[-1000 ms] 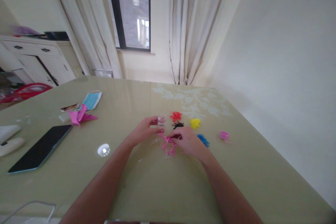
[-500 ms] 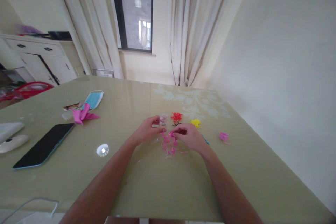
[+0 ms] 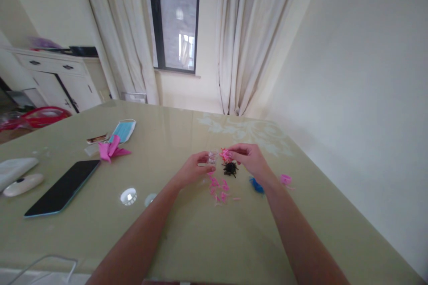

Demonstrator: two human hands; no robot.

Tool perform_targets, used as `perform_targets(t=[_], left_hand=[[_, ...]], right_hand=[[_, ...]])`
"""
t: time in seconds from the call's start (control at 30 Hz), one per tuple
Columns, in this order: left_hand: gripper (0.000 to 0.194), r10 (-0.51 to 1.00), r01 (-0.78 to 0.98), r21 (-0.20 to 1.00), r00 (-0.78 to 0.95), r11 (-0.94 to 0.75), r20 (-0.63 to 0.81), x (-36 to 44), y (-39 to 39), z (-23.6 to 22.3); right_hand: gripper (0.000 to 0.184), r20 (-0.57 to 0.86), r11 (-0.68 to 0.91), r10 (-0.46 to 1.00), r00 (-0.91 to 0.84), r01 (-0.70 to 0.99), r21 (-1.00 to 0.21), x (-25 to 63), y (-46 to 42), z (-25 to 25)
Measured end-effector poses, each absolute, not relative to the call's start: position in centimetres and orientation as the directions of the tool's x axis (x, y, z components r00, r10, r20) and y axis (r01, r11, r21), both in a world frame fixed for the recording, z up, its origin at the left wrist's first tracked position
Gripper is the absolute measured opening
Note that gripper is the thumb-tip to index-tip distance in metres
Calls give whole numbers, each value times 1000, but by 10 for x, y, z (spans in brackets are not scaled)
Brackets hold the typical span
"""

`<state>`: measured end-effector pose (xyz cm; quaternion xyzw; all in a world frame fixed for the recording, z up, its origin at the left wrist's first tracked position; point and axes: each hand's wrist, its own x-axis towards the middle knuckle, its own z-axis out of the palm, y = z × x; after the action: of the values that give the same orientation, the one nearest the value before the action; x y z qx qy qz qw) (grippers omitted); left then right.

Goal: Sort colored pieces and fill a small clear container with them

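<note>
My left hand (image 3: 194, 169) is closed around a small clear round container (image 3: 213, 157), which stands upright at its fingertips. Just right of the container, my right hand (image 3: 249, 159) pinches a few thin pink pieces (image 3: 226, 154), perhaps small elastic bands. They hang in front of a reddish pile, most of which is hidden. A pile of black pieces (image 3: 230, 168) lies under the right fingertips. Loose pink pieces (image 3: 220, 190) are scattered on the table nearer to me. Blue pieces (image 3: 256, 185) show beside my right wrist.
A pink coil (image 3: 285, 180) lies at the right. On the left are a clear round lid (image 3: 128, 196), a dark tablet (image 3: 63, 189), a pink folded paper (image 3: 113, 148) and a blue face mask (image 3: 123, 131). The glossy table (image 3: 200, 249) meets the wall on the right.
My right hand has risen from the scattered pink pieces toward the container's right side, carrying pink pieces. The black and blue piles are more exposed. My left hand still holds the container.
</note>
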<state>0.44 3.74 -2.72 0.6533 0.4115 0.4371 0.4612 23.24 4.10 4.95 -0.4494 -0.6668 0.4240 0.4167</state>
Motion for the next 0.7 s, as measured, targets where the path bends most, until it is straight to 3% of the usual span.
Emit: perform_targets(t=[0.23, 0.4, 0.53, 0.7], left_hand=[[42, 940, 72, 974, 286, -215, 187, 8, 42, -34], [36, 945, 91, 969, 257, -230, 201, 9, 40, -31], [37, 941, 79, 967, 260, -243, 216, 12, 41, -34], [42, 948, 61, 972, 244, -227, 206, 16, 43, -38]], right_hand=[[10, 108, 333, 904, -414, 523, -785, 208, 74, 93], [13, 72, 443, 885, -459, 788, -428, 190, 72, 112], [20, 20, 518, 853, -521, 844, -139, 178, 65, 124], [21, -30, 561, 827, -561, 827, 6, 167, 60, 132]])
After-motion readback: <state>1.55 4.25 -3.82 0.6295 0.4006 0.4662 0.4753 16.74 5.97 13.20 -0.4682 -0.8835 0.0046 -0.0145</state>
